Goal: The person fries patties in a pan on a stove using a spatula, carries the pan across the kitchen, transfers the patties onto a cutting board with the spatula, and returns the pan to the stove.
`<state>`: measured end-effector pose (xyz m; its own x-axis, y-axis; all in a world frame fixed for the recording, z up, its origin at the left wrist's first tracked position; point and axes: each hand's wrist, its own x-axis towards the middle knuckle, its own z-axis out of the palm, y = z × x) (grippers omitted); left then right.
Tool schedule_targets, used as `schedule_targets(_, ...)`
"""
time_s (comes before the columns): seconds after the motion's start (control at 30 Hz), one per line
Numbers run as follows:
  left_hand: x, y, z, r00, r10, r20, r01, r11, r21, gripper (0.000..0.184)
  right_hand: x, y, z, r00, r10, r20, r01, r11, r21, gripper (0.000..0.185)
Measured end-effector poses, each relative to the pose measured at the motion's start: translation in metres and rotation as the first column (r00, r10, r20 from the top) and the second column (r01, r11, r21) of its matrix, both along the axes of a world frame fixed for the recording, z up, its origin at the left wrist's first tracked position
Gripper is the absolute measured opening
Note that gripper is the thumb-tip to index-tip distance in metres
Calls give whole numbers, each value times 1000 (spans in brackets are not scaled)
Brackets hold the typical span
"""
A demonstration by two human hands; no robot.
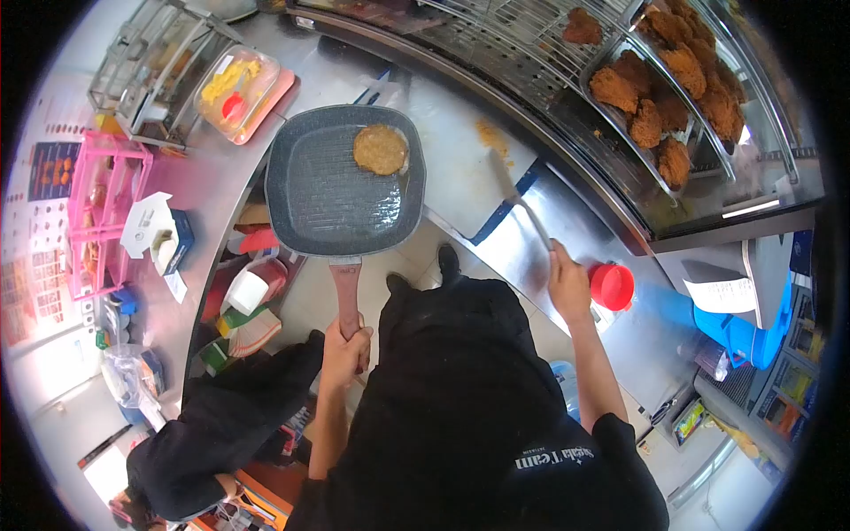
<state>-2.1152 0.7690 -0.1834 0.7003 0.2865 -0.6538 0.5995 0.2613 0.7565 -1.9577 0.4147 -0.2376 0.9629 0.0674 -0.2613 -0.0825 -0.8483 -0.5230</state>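
Note:
My left hand (345, 352) is closed around the brown handle of a square grey grill pan (319, 203), held out level in front of me. One browned, round patty (381, 149) lies in the pan's upper right part, on the ridged, shiny surface. In my right hand (567, 281) is the grip of a long, flat utensil (537, 226), its far end over a white cutting board (452, 155); whether it is a knife or a spatula I cannot tell. Orange-brown crumbs (492, 137) are scattered on the board near its tip.
A glass display case with trays of fried chicken (646, 106) borders the counter (553, 199). Near my right hand stands a red round container (611, 287). On the left counter are a clear tub of yellow food (237, 88) and a pink rack (102, 212). Another person (230, 416) bends down at lower left.

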Motion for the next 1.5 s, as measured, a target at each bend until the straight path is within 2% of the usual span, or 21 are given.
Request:
schedule_targets(0.07,-2,1,2,1000,10,15,-9,1000,-14,20,-1,-8,7,999,-29,42,27,998,53,33)
schedule_targets(0.17,-1,3,2,999,7,47,-6,999,-35,20,-13,-15,6,999,40,-28,-36,988,148,32)
schedule_targets(0.2,-1,3,2,999,6,46,-4,1000,-28,20,-15,-19,-4,996,81,27,-84,987,137,32)
schedule_targets(0.33,2,2,3,999,8,45,-6,999,-39,19,-8,-23,13,998,-32,62,34,999,-22,33)
schedule_targets(0.47,3,0,0,998,-40,53,42,998,-36,18,4,-4,69,979,103,174,-125,985,120,40)
schedule_targets(0.6,2,-8,-9,997,-63,53,64,998,-6,15,10,26,109,929,350,118,-367,910,191,44)
schedule_targets(0.73,1,-15,-15,994,-96,56,95,995,31,14,10,61,125,871,489,52,-486,871,-69,44)
schedule_targets(0.8,-1,-17,-21,992,-100,81,98,995,27,14,17,76,121,867,493,78,-475,863,-170,48)
schedule_targets(0.83,-1,-20,-20,988,-117,98,110,991,81,14,21,81,118,863,497,90,-469,855,-220,50)
schedule_targets(1.0,-5,-26,-26,961,-240,134,181,920,346,14,36,99,91,870,454,194,-408,882,-235,56)
schedule_targets(1.1,-8,-25,-36,944,-255,209,160,909,385,13,41,106,77,869,435,237,-387,894,-225,58)
schedule_targets(1.2,-5,-29,-21,980,-151,128,122,970,212,13,42,109,71,853,437,286,-386,896,-218,59)
schedule_targets(1.3,-7,-28,-25,989,-57,138,48,997,65,14,40,104,67,833,445,327,-407,895,-182,59)
schedule_targets(1.4,-11,-27,-28,992,13,123,-14,1000,11,16,33,90,64,830,453,324,-425,891,-158,56)
schedule_targets(1.5,-18,-25,-22,992,115,51,-117,993,30,16,25,69,64,849,459,262,-429,888,-164,50)
